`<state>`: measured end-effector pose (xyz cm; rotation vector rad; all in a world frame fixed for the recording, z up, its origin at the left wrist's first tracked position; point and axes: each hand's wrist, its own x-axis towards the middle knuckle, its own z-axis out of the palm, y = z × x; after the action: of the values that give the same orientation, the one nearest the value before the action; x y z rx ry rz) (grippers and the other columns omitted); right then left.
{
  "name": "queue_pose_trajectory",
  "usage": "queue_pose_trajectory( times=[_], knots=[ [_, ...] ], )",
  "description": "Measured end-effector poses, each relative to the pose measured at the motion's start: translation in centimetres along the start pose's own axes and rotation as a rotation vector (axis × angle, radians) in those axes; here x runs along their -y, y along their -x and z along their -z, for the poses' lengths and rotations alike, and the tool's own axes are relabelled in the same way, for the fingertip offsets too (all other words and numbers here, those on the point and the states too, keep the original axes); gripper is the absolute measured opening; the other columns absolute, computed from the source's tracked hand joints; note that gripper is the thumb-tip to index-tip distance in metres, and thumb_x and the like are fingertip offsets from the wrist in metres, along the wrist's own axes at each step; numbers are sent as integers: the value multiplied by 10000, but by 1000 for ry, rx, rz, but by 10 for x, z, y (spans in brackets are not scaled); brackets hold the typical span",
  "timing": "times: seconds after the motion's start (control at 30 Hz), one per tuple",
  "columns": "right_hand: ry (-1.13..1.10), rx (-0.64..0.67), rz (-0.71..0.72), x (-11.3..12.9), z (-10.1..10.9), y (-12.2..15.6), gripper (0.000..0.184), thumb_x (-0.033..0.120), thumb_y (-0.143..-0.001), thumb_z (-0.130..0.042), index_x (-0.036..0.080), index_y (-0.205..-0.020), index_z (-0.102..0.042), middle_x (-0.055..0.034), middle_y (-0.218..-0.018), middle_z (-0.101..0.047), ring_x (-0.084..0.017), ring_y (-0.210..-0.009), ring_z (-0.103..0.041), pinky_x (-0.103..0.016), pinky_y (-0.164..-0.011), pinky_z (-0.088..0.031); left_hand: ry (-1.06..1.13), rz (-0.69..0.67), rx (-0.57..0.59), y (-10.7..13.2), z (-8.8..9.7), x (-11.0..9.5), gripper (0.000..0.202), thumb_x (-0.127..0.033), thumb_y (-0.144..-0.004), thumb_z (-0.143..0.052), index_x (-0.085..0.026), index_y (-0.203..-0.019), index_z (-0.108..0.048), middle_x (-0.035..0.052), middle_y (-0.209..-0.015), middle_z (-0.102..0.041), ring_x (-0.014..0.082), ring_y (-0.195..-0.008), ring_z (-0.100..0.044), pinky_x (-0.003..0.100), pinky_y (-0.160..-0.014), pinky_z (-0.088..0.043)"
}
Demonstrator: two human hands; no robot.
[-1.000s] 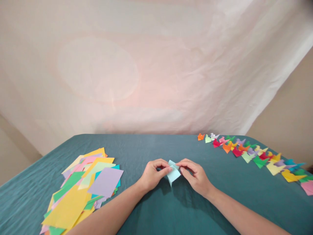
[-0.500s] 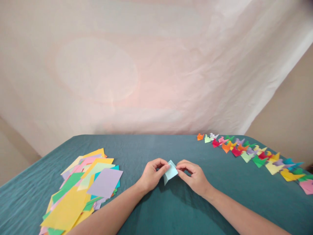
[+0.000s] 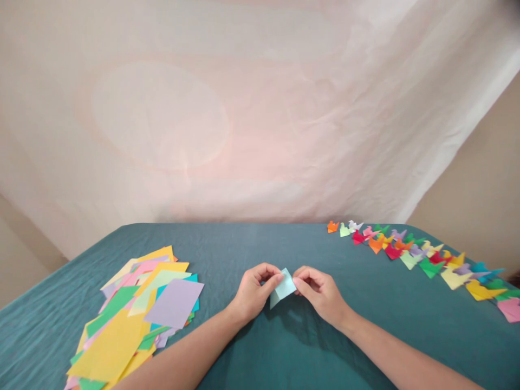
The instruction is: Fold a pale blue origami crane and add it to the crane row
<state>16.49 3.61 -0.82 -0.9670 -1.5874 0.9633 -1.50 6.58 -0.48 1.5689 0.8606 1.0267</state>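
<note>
A small folded sheet of light blue paper is held up between my two hands, just above the green tablecloth. My left hand pinches its left side between thumb and fingers. On the opposite side, my right hand grips the right corner with thumb and forefinger. One pointed flap of the paper hangs down at the lower left. My fingertips hide part of the folds.
To the left lies a loose pile of coloured paper squares, with a lilac square on top. Rows of folded paper birds run along the right side of the green tablecloth. Behind hangs a pale cloth.
My right thumb and fingers have shifted slightly on the paper's right corner. The paper has tilted a little, its lower flap moving slightly left. The pile and birds are unchanged.
</note>
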Motion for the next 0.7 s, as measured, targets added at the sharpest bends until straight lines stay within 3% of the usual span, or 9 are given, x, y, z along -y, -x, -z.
queue_pose_trajectory(
  times=[0.47, 0.57, 0.7],
  knots=[
    [216, -46, 16, 3, -3, 1, 161, 315, -818, -558, 176, -740, -581, 8, -664, -545, -121, -606, -496, -229, -574, -413, -198, -61, 3, 5, -2, -6, 193, -328, -815, -576, -144, -794, -627, 29, -769, -646, 140, -724, -578, 238, -695, -443],
    [238, -55, 19, 3, -3, 2, 171, 316, -822, -549, 176, -732, -586, 9, -643, -540, -120, -587, -488, -227, -555, -407, -156, -46, 17, 5, -3, -6, 210, -320, -812, -584, -153, -938, -594, 21, -781, -658, 142, -733, -597, 244, -704, -442],
    [234, -89, 32, 1, -4, 2, 186, 326, -833, -533, 178, -729, -576, 2, -655, -545, -124, -593, -491, -230, -558, -411, -102, -3, 56, 5, -3, -6, 395, -324, -794, -610, -170, -1143, -506, 22, -820, -659, 139, -735, -596, 248, -698, -441]
  ],
)
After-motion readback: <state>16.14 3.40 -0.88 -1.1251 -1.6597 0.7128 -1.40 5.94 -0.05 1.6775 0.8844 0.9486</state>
